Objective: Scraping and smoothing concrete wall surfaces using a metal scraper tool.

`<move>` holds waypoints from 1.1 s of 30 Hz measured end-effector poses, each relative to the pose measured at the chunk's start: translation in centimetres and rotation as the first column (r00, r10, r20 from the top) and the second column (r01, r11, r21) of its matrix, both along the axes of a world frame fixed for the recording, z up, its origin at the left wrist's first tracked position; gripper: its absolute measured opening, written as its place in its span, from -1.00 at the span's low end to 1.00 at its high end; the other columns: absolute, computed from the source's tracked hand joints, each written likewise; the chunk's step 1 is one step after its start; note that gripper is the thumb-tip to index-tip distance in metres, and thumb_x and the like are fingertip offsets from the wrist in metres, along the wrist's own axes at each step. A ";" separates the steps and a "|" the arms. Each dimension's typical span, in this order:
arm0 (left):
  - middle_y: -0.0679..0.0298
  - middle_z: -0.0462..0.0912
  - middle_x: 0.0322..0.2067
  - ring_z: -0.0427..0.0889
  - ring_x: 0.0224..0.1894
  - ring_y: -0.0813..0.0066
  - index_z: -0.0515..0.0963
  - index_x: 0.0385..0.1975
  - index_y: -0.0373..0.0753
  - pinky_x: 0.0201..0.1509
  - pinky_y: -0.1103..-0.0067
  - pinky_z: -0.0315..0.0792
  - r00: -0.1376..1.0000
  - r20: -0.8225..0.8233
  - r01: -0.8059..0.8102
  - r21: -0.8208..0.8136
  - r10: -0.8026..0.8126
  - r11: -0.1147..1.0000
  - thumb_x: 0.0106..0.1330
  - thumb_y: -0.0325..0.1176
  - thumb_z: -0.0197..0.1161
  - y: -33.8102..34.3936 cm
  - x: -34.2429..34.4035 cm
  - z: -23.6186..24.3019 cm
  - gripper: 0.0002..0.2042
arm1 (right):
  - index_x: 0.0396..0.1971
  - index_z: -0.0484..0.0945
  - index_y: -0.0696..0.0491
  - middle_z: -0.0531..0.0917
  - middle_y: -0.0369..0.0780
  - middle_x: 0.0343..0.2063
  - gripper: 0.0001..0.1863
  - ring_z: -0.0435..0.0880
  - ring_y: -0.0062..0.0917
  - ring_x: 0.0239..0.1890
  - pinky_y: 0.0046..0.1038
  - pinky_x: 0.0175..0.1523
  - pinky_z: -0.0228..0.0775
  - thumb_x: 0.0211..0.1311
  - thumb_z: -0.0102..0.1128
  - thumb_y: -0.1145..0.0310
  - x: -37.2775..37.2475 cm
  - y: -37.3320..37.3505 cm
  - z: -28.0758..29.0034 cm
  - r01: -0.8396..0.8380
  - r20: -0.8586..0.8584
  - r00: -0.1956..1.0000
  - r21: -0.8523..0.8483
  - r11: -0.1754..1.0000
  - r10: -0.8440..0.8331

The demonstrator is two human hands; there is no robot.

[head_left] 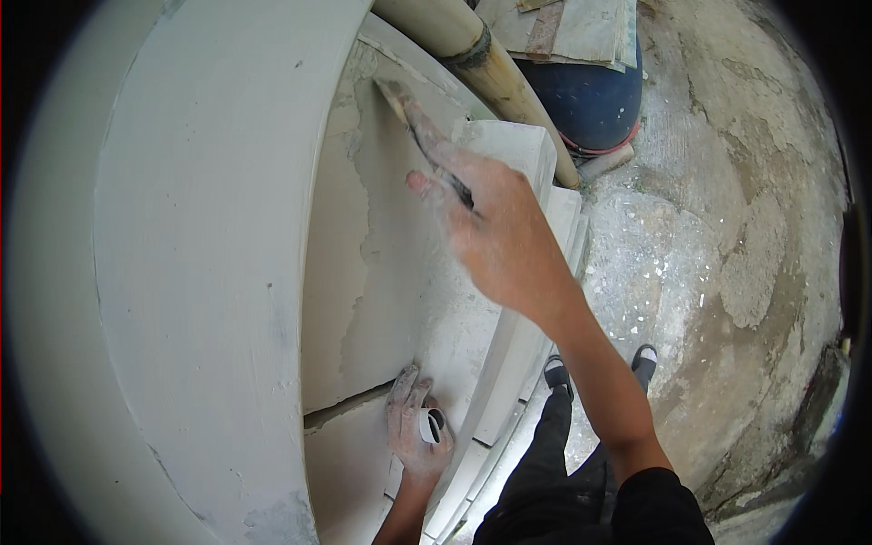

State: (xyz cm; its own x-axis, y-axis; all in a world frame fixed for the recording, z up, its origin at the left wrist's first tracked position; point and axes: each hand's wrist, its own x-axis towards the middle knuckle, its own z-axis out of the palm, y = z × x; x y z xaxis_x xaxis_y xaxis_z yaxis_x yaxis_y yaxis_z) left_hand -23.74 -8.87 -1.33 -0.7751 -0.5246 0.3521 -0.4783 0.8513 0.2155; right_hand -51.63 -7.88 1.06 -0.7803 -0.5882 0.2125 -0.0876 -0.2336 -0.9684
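In my right hand (495,222) is a slim putty knife (396,98) with a dark handle, its narrow blade laid against the pale wall surface at the far end. My index finger stretches along it. A ragged edge of coating (363,236) runs down the wall (400,263) left of this hand. Lower down, my left hand (413,418) is closed round a short white tube (431,425) with an open, dark end. Its fingertips reach the wall beside a dark groove (350,404). White dust covers the fingers of both hands.
A broad smooth white surface (209,272) curves along the left. Beyond my right hand stand a stained pipe (490,73) and a dark blue barrel (586,104) topped with boards (581,27). A stepped white ledge (509,363) borders the chip-strewn concrete floor (654,245) by my feet.
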 end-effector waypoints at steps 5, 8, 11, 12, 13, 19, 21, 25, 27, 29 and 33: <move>-0.12 0.62 0.02 0.61 0.10 -0.12 0.57 -0.10 -0.39 0.24 0.18 0.43 1.000 0.013 0.011 0.007 -0.011 1.000 0.18 -0.64 0.15 0.2 -0.5 -0.3 -0.73 | 0.23 0.41 0.33 0.54 0.05 -0.62 -0.52 0.61 -0.20 -0.51 -0.21 -0.04 0.44 0.35 0.09 0.48 0.4 0.2 -0.7 -0.002 -0.094 0.996 0.067 0.998 0.009; -0.08 0.63 0.04 0.61 0.12 -0.08 0.58 -0.07 -0.36 0.26 0.20 0.43 1.000 0.021 0.001 0.006 -0.001 1.000 0.15 -0.64 0.17 0.1 -0.2 -0.4 -0.69 | 0.07 0.52 0.34 0.58 0.07 -0.56 -0.63 0.63 -0.17 -0.45 -0.17 0.04 0.41 0.31 0.10 0.51 -0.1 0.2 -0.7 -0.015 -0.053 0.998 0.084 0.996 0.019; -0.05 0.62 0.06 0.60 0.14 -0.04 0.59 -0.04 -0.34 0.27 0.21 0.43 1.000 0.021 -0.006 -0.004 0.007 1.000 0.13 -0.63 0.19 0.0 -0.2 -0.3 -0.65 | -0.09 0.60 0.33 0.60 0.08 -0.50 -0.73 0.65 -0.13 -0.39 -0.15 0.02 0.42 0.27 0.10 0.54 -1.2 -0.2 -1.1 0.003 -0.071 0.997 0.097 0.995 0.004; -0.04 0.63 0.06 0.60 0.14 -0.04 0.59 -0.04 -0.34 0.27 0.21 0.44 1.000 0.022 -0.010 -0.003 0.010 1.000 0.13 -0.63 0.19 0.0 -0.2 -0.4 -0.66 | -0.16 0.62 0.33 0.60 0.08 -0.48 -0.77 0.65 -0.11 -0.37 -0.14 -0.01 0.45 0.25 0.10 0.55 -1.4 -0.4 -1.5 0.062 -0.163 0.986 0.110 0.992 -0.043; -0.04 0.63 0.06 0.60 0.14 -0.04 0.59 -0.04 -0.34 0.27 0.21 0.44 1.000 0.022 -0.010 -0.002 0.010 1.000 0.13 -0.63 0.19 0.0 -0.2 -0.3 -0.66 | -0.16 0.62 0.33 0.60 0.08 -0.48 -0.77 0.65 -0.11 -0.37 -0.14 -0.01 0.45 0.25 0.10 0.55 -1.3 -0.6 -1.9 0.062 -0.163 0.986 0.112 0.992 -0.043; -0.04 0.63 0.04 0.62 0.12 -0.04 0.59 -0.05 -0.34 0.25 0.20 0.45 1.000 0.022 0.006 -0.014 -0.005 1.000 0.14 -0.62 0.18 0.1 -0.5 -0.3 -0.67 | -0.19 0.60 0.36 0.58 0.09 -0.54 -0.78 0.67 -0.16 -0.42 -0.15 -0.12 0.50 0.22 0.12 0.57 -1.0 -1.4 -1.5 0.144 -0.330 0.937 0.072 0.987 -0.112; -0.04 0.63 0.04 0.62 0.11 -0.04 0.59 -0.06 -0.34 0.24 0.20 0.46 1.000 0.027 0.002 -0.002 -0.002 1.000 0.15 -0.62 0.18 0.1 -0.6 -0.3 -0.68 | -0.23 0.59 0.36 0.57 0.10 -0.56 -0.81 0.67 -0.20 -0.46 -0.20 -0.20 0.51 0.22 0.12 0.57 -1.7 -0.9 -1.3 0.133 -0.239 0.963 0.019 0.991 -0.125; -0.04 0.63 0.04 0.63 0.11 -0.05 0.59 -0.06 -0.35 0.23 0.21 0.47 1.000 0.021 0.008 -0.035 -0.008 0.999 0.16 -0.62 0.18 -0.1 -0.1 -0.2 -0.68 | -0.21 0.58 0.38 0.56 0.10 -0.60 -0.80 0.67 -0.17 -0.52 -0.22 -0.24 0.50 0.24 0.11 0.56 -1.3 0.1 0.0 -0.053 -0.048 0.997 0.016 0.998 0.054; -0.05 0.64 0.03 0.63 0.11 -0.05 0.58 -0.05 -0.35 0.23 0.21 0.47 1.000 0.024 0.009 -0.024 -0.008 1.000 0.16 -0.62 0.17 -0.1 -0.2 -0.1 -0.68 | -0.07 0.57 0.38 0.54 0.08 -0.64 -0.71 0.65 -0.12 -0.56 -0.18 -0.22 0.48 0.25 0.10 0.56 -0.6 0.1 0.5 -0.102 0.012 0.995 -0.060 0.993 0.103; -0.05 0.64 0.03 0.63 0.11 -0.05 0.58 -0.05 -0.34 0.23 0.21 0.46 1.000 0.021 0.016 -0.022 -0.016 1.000 0.16 -0.62 0.17 0.0 -0.4 -0.2 -0.68 | 0.02 0.53 0.38 0.55 0.08 -0.61 -0.65 0.66 -0.11 -0.52 -0.17 -0.19 0.48 0.25 0.10 0.56 -0.8 -0.4 0.7 -0.087 -0.027 0.996 -0.038 0.996 0.086; -0.05 0.64 0.03 0.63 0.11 -0.04 0.58 -0.04 -0.34 0.23 0.22 0.46 1.000 0.001 0.017 -0.011 -0.017 1.000 0.16 -0.62 0.17 -0.1 -0.3 -0.4 -0.67 | 0.09 0.48 0.39 0.60 0.11 -0.50 -0.60 0.68 -0.09 -0.34 -0.13 -0.08 0.47 0.27 0.09 0.55 0.8 -2.0 0.1 0.158 -0.259 0.955 0.023 0.987 -0.146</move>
